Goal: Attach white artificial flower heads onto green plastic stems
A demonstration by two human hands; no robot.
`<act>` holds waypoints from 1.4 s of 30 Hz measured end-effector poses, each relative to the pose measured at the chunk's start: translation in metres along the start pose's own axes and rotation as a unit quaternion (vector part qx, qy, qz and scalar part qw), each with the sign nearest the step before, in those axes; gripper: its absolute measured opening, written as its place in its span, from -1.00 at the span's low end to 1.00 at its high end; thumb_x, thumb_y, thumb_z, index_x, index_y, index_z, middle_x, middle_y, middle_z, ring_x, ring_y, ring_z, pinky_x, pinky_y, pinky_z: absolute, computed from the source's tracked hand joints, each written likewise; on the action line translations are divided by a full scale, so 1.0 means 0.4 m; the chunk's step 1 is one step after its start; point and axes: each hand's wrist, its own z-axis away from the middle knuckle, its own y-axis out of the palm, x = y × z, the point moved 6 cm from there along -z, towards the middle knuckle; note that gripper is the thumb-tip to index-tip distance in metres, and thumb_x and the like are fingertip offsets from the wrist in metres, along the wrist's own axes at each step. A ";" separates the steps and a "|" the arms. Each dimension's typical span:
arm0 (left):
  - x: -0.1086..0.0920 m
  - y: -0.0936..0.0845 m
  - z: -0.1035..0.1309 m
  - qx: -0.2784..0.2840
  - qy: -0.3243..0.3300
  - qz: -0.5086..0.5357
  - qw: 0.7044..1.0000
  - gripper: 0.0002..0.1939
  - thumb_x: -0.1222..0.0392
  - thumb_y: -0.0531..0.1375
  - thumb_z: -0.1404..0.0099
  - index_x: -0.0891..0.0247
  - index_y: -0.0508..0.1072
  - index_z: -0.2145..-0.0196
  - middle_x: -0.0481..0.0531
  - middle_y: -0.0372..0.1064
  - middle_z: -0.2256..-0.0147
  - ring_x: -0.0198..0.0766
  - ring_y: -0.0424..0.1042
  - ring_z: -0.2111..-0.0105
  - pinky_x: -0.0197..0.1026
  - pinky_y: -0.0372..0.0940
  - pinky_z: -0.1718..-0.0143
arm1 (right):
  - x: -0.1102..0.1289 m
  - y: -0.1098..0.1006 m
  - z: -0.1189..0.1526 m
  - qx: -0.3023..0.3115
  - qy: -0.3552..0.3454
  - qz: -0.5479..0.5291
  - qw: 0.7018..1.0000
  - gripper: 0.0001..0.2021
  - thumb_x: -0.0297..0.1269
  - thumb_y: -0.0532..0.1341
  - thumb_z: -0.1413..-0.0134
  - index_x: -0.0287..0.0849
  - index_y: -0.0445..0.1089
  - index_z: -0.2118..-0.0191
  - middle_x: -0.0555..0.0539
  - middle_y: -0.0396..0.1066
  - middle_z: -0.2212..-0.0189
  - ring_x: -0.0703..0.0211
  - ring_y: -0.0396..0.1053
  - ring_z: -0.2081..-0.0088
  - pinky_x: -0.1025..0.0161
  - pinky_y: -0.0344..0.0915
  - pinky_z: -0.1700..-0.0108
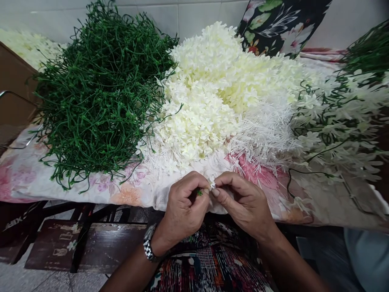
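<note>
Both hands meet at the table's front edge, fingertips nearly touching around a small white flower piece (212,183). My left hand (189,202) is closed in a pinch on a green stem, whose leafy tip (199,192) shows between the fingers. With thumb and forefinger my right hand (246,202) pinches the white piece from the other side. Beyond the hands lies a heap of cream-white blossoms (197,121). A pile of thin white stamens (264,134) is to its right, and a large tangle of green stems (103,89) to its left.
A floral cloth (100,186) covers the table. White flowers on green stems (334,121) spread at the right. Behind stands a black floral-patterned item (282,24) against the tiled wall. A brown box (15,81) is at the left edge, and a wooden bench (106,243) stands below.
</note>
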 end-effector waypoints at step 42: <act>-0.017 0.000 -0.003 -0.041 0.013 -0.065 0.997 -0.83 0.45 0.04 -0.14 0.25 0.31 0.49 -0.05 0.36 0.47 -0.36 0.35 0.44 -0.34 0.25 0.43 | 0.072 -0.025 0.010 -0.046 -0.121 0.182 0.975 -0.83 -0.57 0.03 -0.07 -0.20 0.27 0.39 0.00 0.24 0.55 0.28 0.22 0.48 0.31 0.20 0.44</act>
